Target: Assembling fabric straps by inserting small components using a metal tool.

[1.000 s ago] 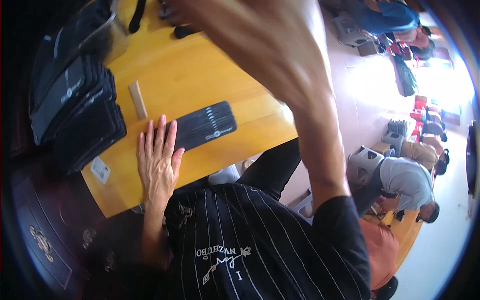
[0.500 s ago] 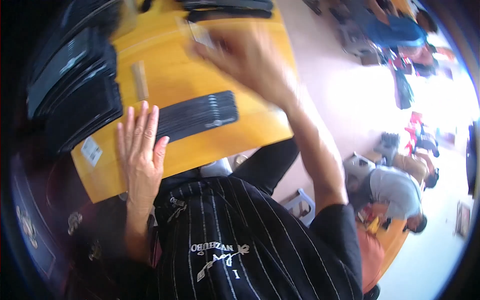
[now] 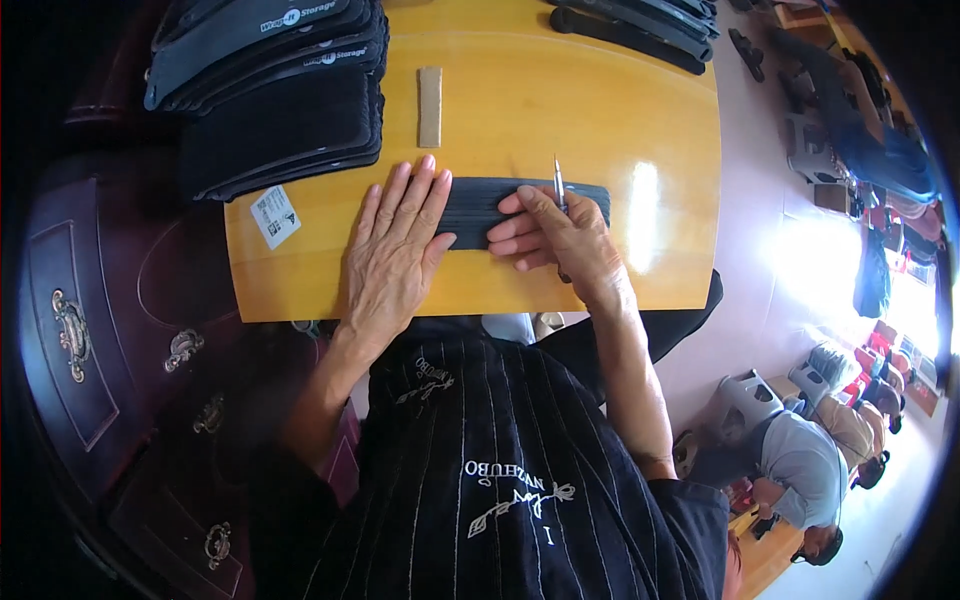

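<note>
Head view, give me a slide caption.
Left hand flat on a black ribbed piece; right hand holds a pointed tool, yellow table beneath.

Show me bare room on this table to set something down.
The table's widest bare patch lies between the brown strip and far-right black pile; another is right of the ribbed black piece. Crowded: far left, at the black stack, and around left hand and right hand.

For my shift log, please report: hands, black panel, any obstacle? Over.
Left hand flat on black ridged panel, left part. Right hand over right part, slim pointed tool in grip. Tan strip beyond left hand, off the panel.
</note>
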A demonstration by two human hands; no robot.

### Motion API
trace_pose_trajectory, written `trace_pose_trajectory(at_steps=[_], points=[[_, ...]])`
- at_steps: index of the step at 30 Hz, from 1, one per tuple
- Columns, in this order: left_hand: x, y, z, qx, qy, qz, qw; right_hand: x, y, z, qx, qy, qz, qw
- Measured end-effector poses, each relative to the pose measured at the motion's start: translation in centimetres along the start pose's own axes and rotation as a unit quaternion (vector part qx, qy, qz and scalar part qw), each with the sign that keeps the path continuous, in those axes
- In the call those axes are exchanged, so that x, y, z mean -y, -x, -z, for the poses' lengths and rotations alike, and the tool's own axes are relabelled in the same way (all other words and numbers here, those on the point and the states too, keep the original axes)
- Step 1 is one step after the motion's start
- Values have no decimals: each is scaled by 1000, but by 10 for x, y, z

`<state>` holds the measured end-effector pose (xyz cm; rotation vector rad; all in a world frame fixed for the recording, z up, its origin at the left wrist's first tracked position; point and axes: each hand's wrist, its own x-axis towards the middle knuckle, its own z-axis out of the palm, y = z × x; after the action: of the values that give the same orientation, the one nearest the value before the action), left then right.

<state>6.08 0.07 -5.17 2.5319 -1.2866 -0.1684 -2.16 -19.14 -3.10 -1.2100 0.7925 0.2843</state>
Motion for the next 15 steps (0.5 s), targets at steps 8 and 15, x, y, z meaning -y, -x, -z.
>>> trace_pose_trajectory(at_steps=[8, 15], points=[[2, 7, 2, -19, -10, 9, 1000, 6, 27, 22, -108, 88, 118, 983], [-67, -27, -14, -9, 140, -89, 986, -39, 22, 77, -287, 305, 284, 863]])
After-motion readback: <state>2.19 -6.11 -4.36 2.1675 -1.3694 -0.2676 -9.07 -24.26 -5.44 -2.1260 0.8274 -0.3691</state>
